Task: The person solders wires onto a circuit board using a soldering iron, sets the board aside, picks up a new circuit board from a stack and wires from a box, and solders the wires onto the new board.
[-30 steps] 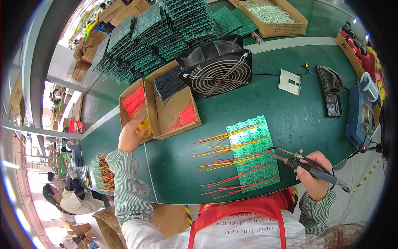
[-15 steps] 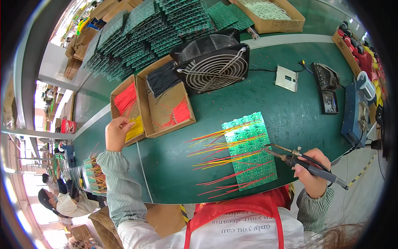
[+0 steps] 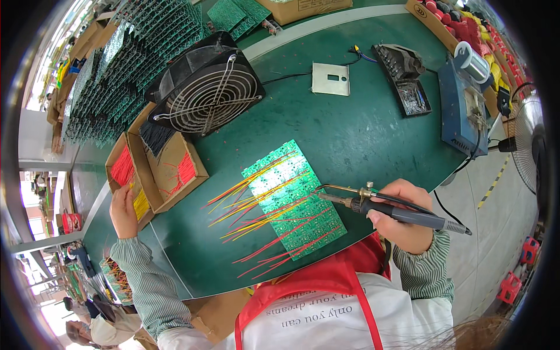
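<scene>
Green worktop (image 3: 379,137) fills the middle of the view, and behind it on the left rise high stacks of circuit boards (image 3: 134,67). Before them stands a black fan (image 3: 213,96) with a round wire guard.

Near the front edge of the worktop lies the green board panel (image 3: 324,230), flat and turned a little slantwise. It is rectangular, made of many small equal sections, with a fine pattern of pads, and a strong white glare covers part of its far half. Red and yellow wires (image 3: 256,220) lie across it in several rows; their free ends spread beyond its left edge over the worktop.

The right hand (image 3: 415,238) keeps its grip closed around the dark handle of a soldering iron (image 3: 434,220). The tip of this iron is over the panel, close to its right edge; whether it touches, I cannot tell.

The left hand (image 3: 123,213) is at a cardboard box (image 3: 156,191), with bent fingers beside the yellow wires (image 3: 140,205). I cannot tell whether its grip has hold of any wire.
</scene>
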Tool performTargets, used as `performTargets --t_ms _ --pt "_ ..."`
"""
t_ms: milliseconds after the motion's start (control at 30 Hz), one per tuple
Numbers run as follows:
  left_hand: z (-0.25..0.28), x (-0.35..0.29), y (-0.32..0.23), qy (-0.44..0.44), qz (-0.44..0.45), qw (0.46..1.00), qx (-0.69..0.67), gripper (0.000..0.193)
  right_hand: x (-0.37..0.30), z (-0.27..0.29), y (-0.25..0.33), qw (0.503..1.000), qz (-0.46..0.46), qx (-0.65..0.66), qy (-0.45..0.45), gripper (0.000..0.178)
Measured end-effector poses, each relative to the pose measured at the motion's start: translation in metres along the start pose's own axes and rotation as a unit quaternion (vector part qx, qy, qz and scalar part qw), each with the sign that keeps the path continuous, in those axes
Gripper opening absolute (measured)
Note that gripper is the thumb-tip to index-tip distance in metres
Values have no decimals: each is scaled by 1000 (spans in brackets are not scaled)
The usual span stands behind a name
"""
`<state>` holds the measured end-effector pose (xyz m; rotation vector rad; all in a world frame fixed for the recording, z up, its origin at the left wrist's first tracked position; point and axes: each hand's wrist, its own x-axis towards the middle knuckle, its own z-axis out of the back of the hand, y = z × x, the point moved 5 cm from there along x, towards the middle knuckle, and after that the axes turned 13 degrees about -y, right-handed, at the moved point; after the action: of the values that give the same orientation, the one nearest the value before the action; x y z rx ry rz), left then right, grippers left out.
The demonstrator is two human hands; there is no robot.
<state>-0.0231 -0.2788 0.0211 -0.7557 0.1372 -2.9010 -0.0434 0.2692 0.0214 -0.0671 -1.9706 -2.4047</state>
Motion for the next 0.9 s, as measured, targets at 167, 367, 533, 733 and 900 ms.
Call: performTargets --t_ms 167,367,533,733,900 --pt "26 18 -41 -38 -21 999 -8 14 1 5 -3 1000 2 -2 4 20" --pt "45 14 -190 44 -92 993 -66 13 -1 11 -6 999 -35 -9 -2 19" --pt "7 -19 -297 160 -107 943 -271 9 -2 17 -9 999 -22 3 -27 19" --pt "-36 -35 -331 211 -64 909 -354 11 -5 21 -10 1000 -5 -19 -18 19" --pt "-53 -39 -335 233 -70 917 -317 15 -2 18 -16 999 -34 -6 -12 18"
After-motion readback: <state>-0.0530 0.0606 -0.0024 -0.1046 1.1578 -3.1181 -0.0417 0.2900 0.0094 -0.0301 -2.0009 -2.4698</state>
